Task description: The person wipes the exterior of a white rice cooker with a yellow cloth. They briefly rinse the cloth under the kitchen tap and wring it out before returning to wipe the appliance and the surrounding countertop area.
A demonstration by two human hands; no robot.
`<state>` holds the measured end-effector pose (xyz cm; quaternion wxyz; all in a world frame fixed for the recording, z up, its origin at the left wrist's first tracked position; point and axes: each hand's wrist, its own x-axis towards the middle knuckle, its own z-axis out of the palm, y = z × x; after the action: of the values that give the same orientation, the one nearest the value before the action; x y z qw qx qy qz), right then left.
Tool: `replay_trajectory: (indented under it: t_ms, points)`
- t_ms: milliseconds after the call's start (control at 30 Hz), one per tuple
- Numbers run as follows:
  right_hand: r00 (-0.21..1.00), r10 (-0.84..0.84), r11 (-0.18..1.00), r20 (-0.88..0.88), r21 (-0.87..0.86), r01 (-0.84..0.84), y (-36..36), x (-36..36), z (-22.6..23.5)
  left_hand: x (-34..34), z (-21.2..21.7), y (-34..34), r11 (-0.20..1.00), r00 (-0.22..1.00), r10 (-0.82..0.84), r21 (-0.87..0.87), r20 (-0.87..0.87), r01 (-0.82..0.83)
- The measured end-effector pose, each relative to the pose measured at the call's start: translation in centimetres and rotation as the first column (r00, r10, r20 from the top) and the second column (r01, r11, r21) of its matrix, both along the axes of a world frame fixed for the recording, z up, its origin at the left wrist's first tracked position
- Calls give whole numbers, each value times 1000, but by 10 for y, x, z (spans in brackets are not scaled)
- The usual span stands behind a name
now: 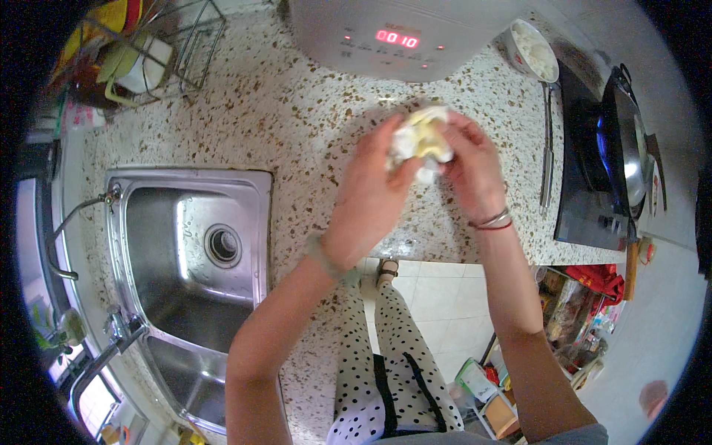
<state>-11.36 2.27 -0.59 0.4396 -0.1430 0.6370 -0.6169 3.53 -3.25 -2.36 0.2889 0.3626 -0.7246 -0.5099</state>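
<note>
A crumpled white and pale yellow bundle is held between my two hands over the speckled countertop. It is smeared by motion, and I cannot tell whether it is cloth or wrapping. My left hand grips its left side, fingers bent round it and thumb at its lower edge. On the opposite side, the curled fingers of my right hand close on it. Just beyond the bundle stands a light grey appliance with a lit red display.
A double steel sink is set into the counter at left, with a faucet. A wire rack stands at the far left. At right are a bowl of white food, a long metal utensil and a wok on a black stove.
</note>
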Motion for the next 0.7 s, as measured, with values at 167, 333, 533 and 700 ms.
replay_trajectory:
  t_ms: [167, 333, 533, 700]
  points:
    - [999, -36, 998, -31, -53, 34, 9, 21, 3, 26, 15, 10, 994, 999, -46, 96, 14, 44]
    - [930, -270, 919, 250, -221, 327, 27, 6, 12, 18, 31, 27, 969, 981, -176, 193, 80, 158]
    - [970, -191, 965, -151, -207, 158, 38, 9, 19, -1, 21, 46, 971, 985, -161, 169, -56, 168]
    - [982, -113, 979, -154, -187, 83, 42, 21, 10, -8, 26, 52, 725, 967, -24, 662, -254, 192]
